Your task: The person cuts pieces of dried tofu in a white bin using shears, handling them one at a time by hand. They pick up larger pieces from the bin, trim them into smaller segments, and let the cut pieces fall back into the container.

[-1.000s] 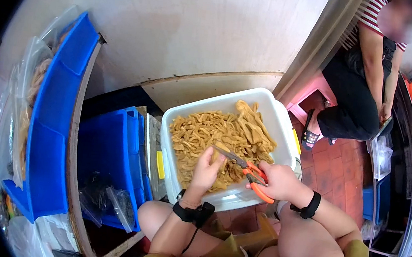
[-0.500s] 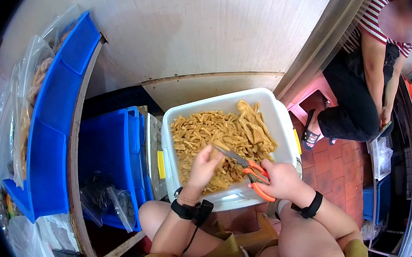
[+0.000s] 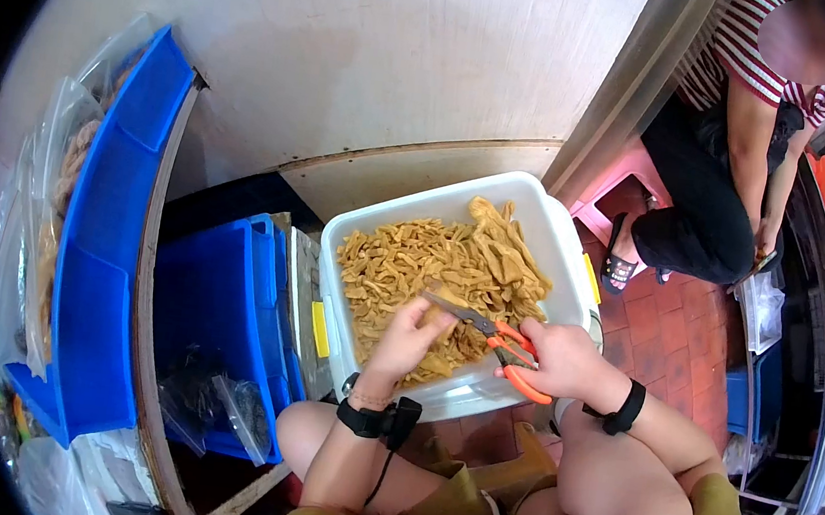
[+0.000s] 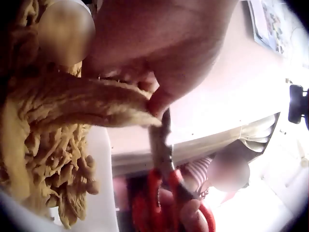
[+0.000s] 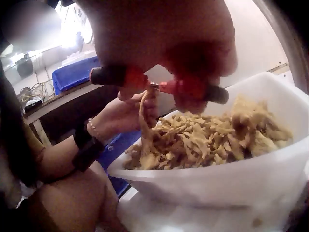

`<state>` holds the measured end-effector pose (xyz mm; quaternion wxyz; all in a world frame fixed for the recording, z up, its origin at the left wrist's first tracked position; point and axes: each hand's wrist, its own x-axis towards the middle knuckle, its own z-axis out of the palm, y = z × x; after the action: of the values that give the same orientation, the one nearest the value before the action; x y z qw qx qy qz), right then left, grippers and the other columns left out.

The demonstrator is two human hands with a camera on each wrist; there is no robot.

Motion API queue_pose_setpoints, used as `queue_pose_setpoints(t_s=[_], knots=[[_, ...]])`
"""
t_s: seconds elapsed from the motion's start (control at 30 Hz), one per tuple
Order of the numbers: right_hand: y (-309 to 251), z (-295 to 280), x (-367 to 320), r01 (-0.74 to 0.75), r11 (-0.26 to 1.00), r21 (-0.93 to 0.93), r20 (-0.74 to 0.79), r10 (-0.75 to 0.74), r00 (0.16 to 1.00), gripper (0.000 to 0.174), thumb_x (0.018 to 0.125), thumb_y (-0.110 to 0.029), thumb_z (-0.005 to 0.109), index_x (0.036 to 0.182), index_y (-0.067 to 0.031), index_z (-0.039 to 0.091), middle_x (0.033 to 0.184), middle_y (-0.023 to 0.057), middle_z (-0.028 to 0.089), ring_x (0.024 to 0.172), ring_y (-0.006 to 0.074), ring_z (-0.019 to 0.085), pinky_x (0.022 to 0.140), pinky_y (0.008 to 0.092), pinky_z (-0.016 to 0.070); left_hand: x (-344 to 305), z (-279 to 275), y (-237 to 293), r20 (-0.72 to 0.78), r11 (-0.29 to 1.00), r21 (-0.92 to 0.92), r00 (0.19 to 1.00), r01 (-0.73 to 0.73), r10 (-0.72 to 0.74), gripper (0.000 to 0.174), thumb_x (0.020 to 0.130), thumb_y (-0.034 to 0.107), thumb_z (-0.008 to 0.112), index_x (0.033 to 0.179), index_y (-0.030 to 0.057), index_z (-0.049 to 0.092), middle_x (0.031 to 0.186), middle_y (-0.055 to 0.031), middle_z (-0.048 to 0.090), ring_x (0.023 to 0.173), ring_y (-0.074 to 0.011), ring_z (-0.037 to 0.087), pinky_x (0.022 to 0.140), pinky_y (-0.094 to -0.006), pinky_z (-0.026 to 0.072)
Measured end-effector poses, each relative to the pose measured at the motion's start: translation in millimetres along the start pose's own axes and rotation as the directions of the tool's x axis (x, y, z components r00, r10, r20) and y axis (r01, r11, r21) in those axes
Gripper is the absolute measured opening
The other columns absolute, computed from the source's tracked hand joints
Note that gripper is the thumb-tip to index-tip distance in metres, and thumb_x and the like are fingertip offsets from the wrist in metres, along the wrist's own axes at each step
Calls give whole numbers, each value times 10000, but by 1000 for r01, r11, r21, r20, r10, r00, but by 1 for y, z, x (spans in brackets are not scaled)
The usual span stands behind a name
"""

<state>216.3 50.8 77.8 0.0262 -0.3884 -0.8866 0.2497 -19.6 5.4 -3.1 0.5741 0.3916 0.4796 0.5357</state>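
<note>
A white tub (image 3: 573, 264) holds many cut tan strips (image 3: 383, 254), with larger uncut-looking pieces (image 3: 504, 247) heaped at its far right. Over the tub, the left hand (image 3: 406, 337) pinches a long tan piece (image 4: 91, 104) between thumb and fingers. The right hand (image 3: 563, 359) grips orange-handled scissors (image 3: 509, 346), whose blades point left and reach the piece beside the left fingertips. In the right wrist view, the piece (image 5: 145, 121) hangs down from the left hand (image 5: 125, 113) toward the strips, and the scissor handles (image 5: 193, 89) lie under the right hand.
Blue bins (image 3: 218, 287) stand left of the tub, beside a wooden-edged shelf with a long blue tray (image 3: 114, 226) and plastic bags. At the upper right a person (image 3: 715, 199) sits by a pink stool (image 3: 606, 182). A pale wall (image 3: 384, 53) rises behind the tub.
The left hand has shifted slightly, still pinching the tan piece at the scissor blades. The right hand keeps its grip. The seated person has leaned a little.
</note>
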Motion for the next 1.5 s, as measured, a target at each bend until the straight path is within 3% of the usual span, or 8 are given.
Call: queue_pose_setpoints(t_s=[0.07,0.27,0.4,0.47,0.57,0.8,0.97,1.5], knots=[[0,0,-1,-1,1000,11,-6,1,1000,582,766,-607,643,740,-44,495,547,163,536,557,377,590,523,436,457,-2,3,1,110,994,111,994,-5,-8,247,944,147,580,1126,-20,589,1064,-26,633,987,-97,533,908,-262,414],[-1,0,1,-35,999,20,47,34,998,576,777,-601,639,756,-41,506,558,162,544,562,377,590,531,433,462,1,6,-2,-5,999,40,999,-32,32,268,944,143,579,1152,-26,573,1078,-26,627,991,-100,536,910,-268,414],[4,9,3,-32,999,27,54,30,998,540,776,-573,654,757,-51,518,565,158,553,559,369,591,527,428,461,1,7,2,-8,999,23,999,-39,39,276,950,144,571,1165,-29,566,1088,-30,623,990,-94,541,900,-261,421],[6,9,2,-30,999,27,34,29,999,525,774,-561,662,751,-55,521,565,155,555,555,364,591,524,426,460,2,5,-1,-30,995,-91,998,51,-54,272,955,143,563,1167,-28,566,1088,-31,622,987,-90,545,884,-250,428],[3,4,3,5,999,32,39,-7,999,457,809,-504,626,791,-55,540,572,164,572,566,366,602,529,447,468,3,1,-3,24,997,-59,999,49,-47,310,974,155,533,1227,-24,530,1142,-31,613,1016,-81,547,904,-246,428],[-2,-2,3,-52,999,10,42,51,998,529,790,-578,620,758,-56,547,567,156,572,560,361,602,526,439,471,1,4,4,-29,998,-46,999,41,-42,307,970,168,537,1212,-20,531,1160,-41,600,1038,-104,541,926,-256,415],[1,0,2,-66,997,-38,52,68,996,606,802,-646,566,750,-43,537,562,162,573,563,367,605,530,444,472,3,-1,0,-156,989,-140,986,39,-61,305,952,100,520,1235,-11,497,1156,-50,588,1041,-108,537,895,-255,424],[8,-1,0,-46,998,-33,151,51,987,642,781,-692,554,742,-52,534,544,148,564,552,357,604,522,434,471,5,0,-1,-108,995,-98,994,0,-10,289,961,106,517,1224,-12,492,1172,-61,577,1079,-135,520,955,-276,399]])
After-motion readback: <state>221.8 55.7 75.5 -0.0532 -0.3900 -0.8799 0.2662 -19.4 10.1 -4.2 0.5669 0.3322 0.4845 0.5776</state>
